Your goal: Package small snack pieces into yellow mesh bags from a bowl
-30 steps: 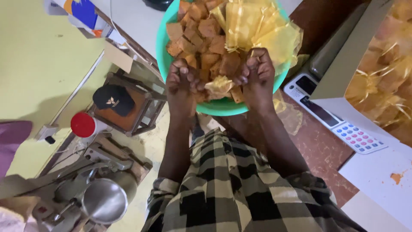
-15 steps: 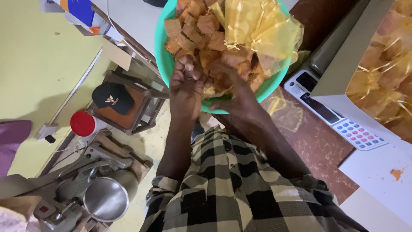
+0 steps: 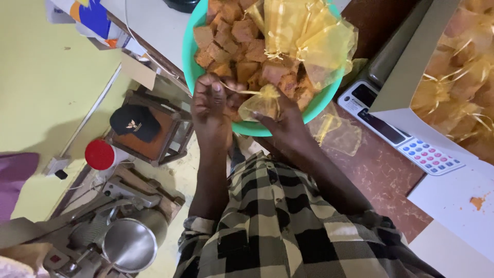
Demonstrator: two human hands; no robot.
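Teal bowl (image 3: 191, 62): brown cubes (image 3: 226, 38), empty yellow organza bags (image 3: 303, 36) | right hand (image 3: 283, 121): cupped around small filled organza pouch (image 3: 261, 103) at bowl's near rim | left hand (image 3: 208, 105): fingers pinched on pouch drawstring (image 3: 237, 91)

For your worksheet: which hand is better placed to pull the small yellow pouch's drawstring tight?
Probably the left hand: it pinches the drawstring, while the right hand cradles the small yellow pouch over the green bowl.

Black-and-cream checked shirt (image 3: 288, 226), sleeves pushed up to the elbows; forearms bare
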